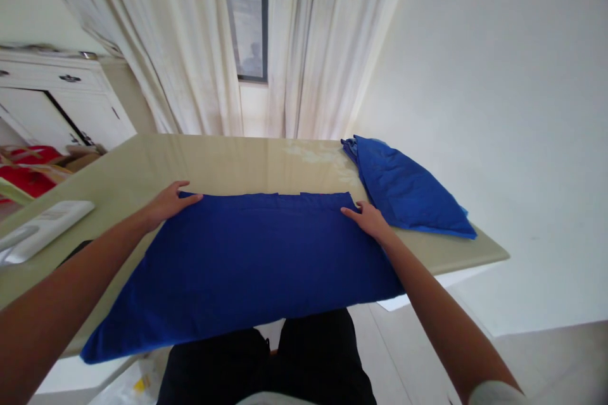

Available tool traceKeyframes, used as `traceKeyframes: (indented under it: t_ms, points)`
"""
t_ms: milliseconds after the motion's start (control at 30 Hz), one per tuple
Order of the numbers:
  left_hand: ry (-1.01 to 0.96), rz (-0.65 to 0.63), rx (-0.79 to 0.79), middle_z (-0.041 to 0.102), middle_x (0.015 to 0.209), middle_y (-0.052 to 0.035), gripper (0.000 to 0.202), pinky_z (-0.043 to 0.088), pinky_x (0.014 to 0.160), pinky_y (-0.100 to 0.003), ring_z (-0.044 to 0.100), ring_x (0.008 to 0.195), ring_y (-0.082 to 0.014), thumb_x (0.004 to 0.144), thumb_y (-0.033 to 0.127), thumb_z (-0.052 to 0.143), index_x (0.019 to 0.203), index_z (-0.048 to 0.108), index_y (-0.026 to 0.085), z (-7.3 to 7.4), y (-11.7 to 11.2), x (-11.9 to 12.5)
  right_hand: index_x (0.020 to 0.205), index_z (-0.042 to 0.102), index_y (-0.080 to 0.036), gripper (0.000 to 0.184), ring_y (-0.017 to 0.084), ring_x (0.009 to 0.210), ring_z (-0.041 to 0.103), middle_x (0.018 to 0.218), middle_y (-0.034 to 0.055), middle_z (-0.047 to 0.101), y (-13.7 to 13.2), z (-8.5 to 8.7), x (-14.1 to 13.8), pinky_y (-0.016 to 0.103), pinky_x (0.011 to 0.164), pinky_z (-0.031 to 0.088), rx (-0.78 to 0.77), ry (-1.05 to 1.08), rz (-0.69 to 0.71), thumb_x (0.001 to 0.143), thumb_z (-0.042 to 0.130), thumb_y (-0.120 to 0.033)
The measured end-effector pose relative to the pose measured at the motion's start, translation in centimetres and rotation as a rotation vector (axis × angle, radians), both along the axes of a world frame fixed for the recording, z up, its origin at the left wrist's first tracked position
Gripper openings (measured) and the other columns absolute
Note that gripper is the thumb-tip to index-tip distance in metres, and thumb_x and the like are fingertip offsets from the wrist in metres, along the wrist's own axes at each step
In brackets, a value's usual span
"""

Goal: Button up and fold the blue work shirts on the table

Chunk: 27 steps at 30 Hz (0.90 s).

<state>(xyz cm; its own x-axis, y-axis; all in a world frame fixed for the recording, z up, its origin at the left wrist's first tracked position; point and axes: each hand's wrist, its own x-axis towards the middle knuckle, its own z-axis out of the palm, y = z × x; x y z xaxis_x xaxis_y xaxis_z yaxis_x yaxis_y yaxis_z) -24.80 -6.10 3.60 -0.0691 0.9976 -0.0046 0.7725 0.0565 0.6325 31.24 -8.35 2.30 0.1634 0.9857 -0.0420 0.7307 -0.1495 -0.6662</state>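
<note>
A blue cloth (247,266) lies spread flat across the pale green table (228,161), its near edge hanging over the table's front. My left hand (166,202) rests on the cloth's far left corner, fingers stretched flat. My right hand (368,218) presses on the far right corner, fingers extended. Neither hand holds anything.
A folded pile of blue cloth (408,190) sits at the table's right end. A white remote (50,224) lies at the left edge. A white cabinet (61,98) and red items (28,168) stand to the left. Curtains (308,44) hang behind the table.
</note>
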Motion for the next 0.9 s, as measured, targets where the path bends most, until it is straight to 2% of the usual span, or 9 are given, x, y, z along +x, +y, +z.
traceKeyframes:
  t_ms: [67, 167, 300, 433, 500, 600, 700, 800, 900]
  points:
    - [-0.218, -0.01, -0.165, 0.074, 0.125, -0.0262, 0.099, 0.062, 0.081, -0.037, 0.077, 0.093, -0.0264, 0.092, 0.066, 0.062, 0.153, 0.036, -0.007, 1.9, 0.5, 0.6, 0.124, 0.069, -0.01, 0.057, 0.033, 0.108, 0.076, 0.117, 0.0217, 0.078, -0.3, 1.0, -0.4, 0.046, 0.099, 0.061, -0.14, 0.405, -0.018, 0.088, 0.079, -0.053]
    - [-0.314, -0.076, -0.35, 0.081, 0.107, -0.0155, 0.088, 0.062, 0.085, -0.036, 0.077, 0.089, -0.0259, 0.079, 0.062, 0.078, 0.135, 0.06, -0.003, 4.5, 1.0, 0.9, 0.112, 0.072, -0.009, 0.038, 0.026, 0.085, 0.079, 0.1, 0.0185, 0.081, -1.4, 1.7, -0.3, 0.039, 0.085, 0.066, -0.278, 0.856, -0.04, 0.086, 0.083, -0.034]
    - [-0.246, -0.133, -0.296, 0.083, 0.099, -0.0076, 0.079, 0.061, 0.091, -0.036, 0.078, 0.093, -0.0271, 0.063, 0.067, 0.087, 0.112, 0.076, 0.006, 6.9, 1.1, 1.7, 0.112, 0.073, -0.011, 0.037, 0.022, 0.071, 0.078, 0.092, 0.0126, 0.083, -3.1, 1.5, 0.2, 0.035, 0.076, 0.067, -0.277, 0.964, -0.013, 0.077, 0.084, -0.014]
    - [-0.276, -0.123, -0.262, 0.083, 0.1, -0.0043, 0.085, 0.062, 0.089, -0.036, 0.078, 0.09, -0.0248, 0.064, 0.073, 0.085, 0.12, 0.075, 0.01, 7.7, 0.6, 3.7, 0.106, 0.076, -0.012, 0.028, 0.022, 0.08, 0.079, 0.097, 0.0135, 0.083, -2.9, 1.3, 0.0, 0.034, 0.084, 0.067, -0.28, 0.957, -0.022, 0.083, 0.085, -0.025]
    - [-0.281, -0.102, -0.282, 0.083, 0.098, -0.0043, 0.091, 0.063, 0.085, -0.036, 0.077, 0.088, -0.0245, 0.061, 0.075, 0.086, 0.123, 0.073, 0.01, 7.8, 0.5, 4.4, 0.102, 0.077, -0.012, 0.025, 0.022, 0.083, 0.08, 0.097, 0.0142, 0.083, -2.2, 1.3, -0.3, 0.035, 0.09, 0.066, -0.307, 0.948, -0.02, 0.087, 0.083, -0.031]
    - [-0.255, -0.034, -0.291, 0.083, 0.093, -0.0037, 0.1, 0.063, 0.083, -0.036, 0.077, 0.086, -0.0253, 0.05, 0.081, 0.087, 0.121, 0.074, 0.011, 7.6, 0.9, 4.5, 0.1, 0.078, -0.014, 0.022, 0.022, 0.084, 0.079, 0.094, 0.0119, 0.083, -1.7, 1.5, -0.1, 0.038, 0.096, 0.064, -0.273, 0.908, 0.001, 0.085, 0.083, -0.029]
    - [-0.135, -0.069, -0.236, 0.083, 0.095, -0.0007, 0.089, 0.06, 0.094, -0.039, 0.076, 0.092, -0.0269, 0.056, 0.084, 0.081, 0.113, 0.078, 0.016, 6.7, 1.6, 3.9, 0.101, 0.079, -0.015, 0.034, 0.026, 0.091, 0.08, 0.097, 0.0101, 0.083, -3.3, 2.8, 1.7, 0.043, 0.098, 0.063, -0.191, 0.845, 0.084, 0.077, 0.089, -0.038]
    - [-0.022, -0.241, -0.21, 0.083, 0.103, -0.0007, 0.068, 0.053, 0.106, -0.04, 0.073, 0.105, -0.0305, 0.068, 0.079, 0.077, 0.103, 0.082, 0.02, 5.1, 1.3, 5.0, 0.101, 0.081, -0.016, 0.05, 0.031, 0.096, 0.079, 0.1, 0.0097, 0.083, -6.5, 6.1, 5.4, 0.048, 0.097, 0.063, -0.163, 0.663, 0.184, 0.07, 0.093, -0.054]
    - [-0.074, -0.452, -0.267, 0.081, 0.099, -0.0027, 0.053, 0.054, 0.095, -0.036, 0.072, 0.1, -0.0285, 0.085, 0.071, 0.067, 0.097, 0.081, 0.022, 2.7, -0.2, 9.6, 0.1, 0.084, -0.017, 0.058, 0.033, 0.091, 0.079, 0.1, 0.0123, 0.083, -8.1, 12.1, 11.1, 0.048, 0.085, 0.065, -0.149, 0.329, 0.165, 0.071, 0.088, -0.067]
